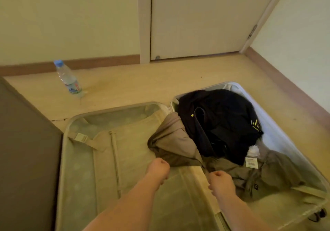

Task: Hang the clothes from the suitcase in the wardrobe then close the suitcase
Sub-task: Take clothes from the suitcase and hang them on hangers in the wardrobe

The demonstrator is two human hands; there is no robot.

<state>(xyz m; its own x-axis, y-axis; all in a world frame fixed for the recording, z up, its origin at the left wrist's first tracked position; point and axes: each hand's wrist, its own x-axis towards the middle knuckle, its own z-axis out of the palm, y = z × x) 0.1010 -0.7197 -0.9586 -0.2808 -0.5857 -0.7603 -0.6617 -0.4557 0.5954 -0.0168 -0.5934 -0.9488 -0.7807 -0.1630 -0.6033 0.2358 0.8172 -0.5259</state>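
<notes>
Bare floor (142, 86) lies open from 11 to 1 o'clock, and the strapped left half of the suitcase (80, 177) offers room at 9, but a water bottle (68, 78) at 10, a dark panel (26, 150) beyond 9, and a black garment (223, 116) over an olive garment (267, 170) at 2 block passage.

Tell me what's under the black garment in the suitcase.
A beige garment and an olive garment with a paper tag poke out beneath the black garment. Anything deeper in the suitcase is covered.
</notes>
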